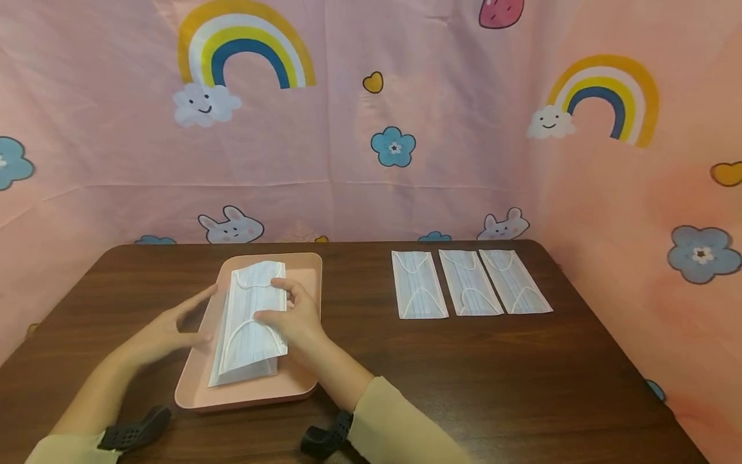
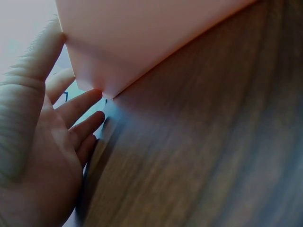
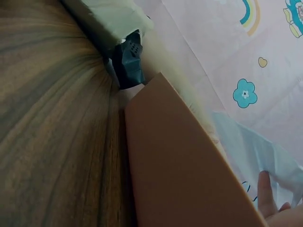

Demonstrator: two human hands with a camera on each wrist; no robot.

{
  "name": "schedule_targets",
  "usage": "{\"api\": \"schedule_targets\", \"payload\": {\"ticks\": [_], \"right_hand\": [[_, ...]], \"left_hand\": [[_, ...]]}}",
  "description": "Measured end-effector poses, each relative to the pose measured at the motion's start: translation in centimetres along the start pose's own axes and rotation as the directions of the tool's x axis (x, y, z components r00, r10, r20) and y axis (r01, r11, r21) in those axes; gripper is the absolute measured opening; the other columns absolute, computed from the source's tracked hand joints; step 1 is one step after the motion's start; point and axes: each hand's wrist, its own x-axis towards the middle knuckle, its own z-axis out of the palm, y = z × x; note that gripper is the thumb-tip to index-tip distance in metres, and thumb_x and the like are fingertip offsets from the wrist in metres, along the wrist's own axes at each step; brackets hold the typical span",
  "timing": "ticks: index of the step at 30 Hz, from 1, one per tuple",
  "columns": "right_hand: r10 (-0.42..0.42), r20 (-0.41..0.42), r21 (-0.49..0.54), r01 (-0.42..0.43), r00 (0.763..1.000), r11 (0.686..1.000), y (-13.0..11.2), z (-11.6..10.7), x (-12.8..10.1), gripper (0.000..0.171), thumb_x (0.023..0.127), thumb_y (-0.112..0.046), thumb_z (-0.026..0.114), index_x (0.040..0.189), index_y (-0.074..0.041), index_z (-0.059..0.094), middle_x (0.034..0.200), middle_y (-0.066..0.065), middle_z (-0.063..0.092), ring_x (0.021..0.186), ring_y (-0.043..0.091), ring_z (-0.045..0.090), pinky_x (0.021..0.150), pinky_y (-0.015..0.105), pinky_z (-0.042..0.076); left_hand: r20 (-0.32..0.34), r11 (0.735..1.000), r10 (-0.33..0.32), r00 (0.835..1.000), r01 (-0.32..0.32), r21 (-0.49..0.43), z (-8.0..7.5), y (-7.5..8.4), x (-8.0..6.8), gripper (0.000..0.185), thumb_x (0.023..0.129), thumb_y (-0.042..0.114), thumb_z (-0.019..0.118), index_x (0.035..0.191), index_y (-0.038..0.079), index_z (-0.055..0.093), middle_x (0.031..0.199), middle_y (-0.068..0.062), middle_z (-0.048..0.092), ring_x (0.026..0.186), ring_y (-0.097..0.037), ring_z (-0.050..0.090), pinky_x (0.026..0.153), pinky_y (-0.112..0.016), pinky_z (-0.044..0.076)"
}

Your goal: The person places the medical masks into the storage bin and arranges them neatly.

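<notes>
My right hand pinches the right edge of a pleated face mask with white ear loops, thumb and fingers at its long side. That mask is tilted up over another face mask lying in the pink tray. On the tray's left side, my left hand rests its spread thumb and fingertips at the rim. The left wrist view shows this hand with the thumb against the tray wall and fingers near its corner. In the right wrist view, fingers touch the lifted mask.
Three face masks lie side by side at the back right of the brown wooden table: a left one, a middle one and a right one. A pink patterned cloth hangs behind and along the sides.
</notes>
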Motion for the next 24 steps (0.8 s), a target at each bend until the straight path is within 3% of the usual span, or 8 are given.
{"api": "schedule_targets", "payload": {"ticks": [6,15,24], "right_hand": [[0.055,-0.006,-0.036,-0.055,0.998,0.998,0.15,0.55,-0.07,0.059,0.065,0.021,0.074,0.109,-0.018,0.064,0.098,0.000,0.057,0.086,0.018,0.060,0.071,0.035,0.055],[0.094,0.071,-0.116,-0.085,0.993,0.990,0.57,0.13,0.10,0.061,0.068,0.018,0.074,0.118,-0.017,0.064,0.106,0.003,0.055,0.089,0.018,0.059,0.074,0.035,0.054],[0.096,0.118,-0.221,-0.068,0.988,0.973,0.46,-0.04,-0.01,0.066,0.068,0.013,0.078,0.127,-0.013,0.060,0.109,0.001,0.054,0.089,0.015,0.055,0.076,0.031,0.052]], "left_hand": [[-0.003,1.000,0.016,1.000,-0.016,0.008,0.06,-0.19,-0.33,0.093,0.079,0.018,0.075,0.154,0.021,0.020,0.152,-0.026,0.021,0.133,-0.057,0.015,0.091,-0.077,0.019],[0.006,1.000,0.017,1.000,-0.017,-0.009,0.11,-0.28,0.06,0.093,0.080,0.017,0.074,0.155,0.020,0.018,0.153,-0.025,0.019,0.134,-0.057,0.013,0.091,-0.078,0.018],[0.002,1.000,0.020,1.000,-0.020,-0.006,0.11,-0.37,0.13,0.092,0.080,0.017,0.074,0.154,0.020,0.019,0.154,-0.025,0.019,0.135,-0.056,0.012,0.091,-0.078,0.017]]}}
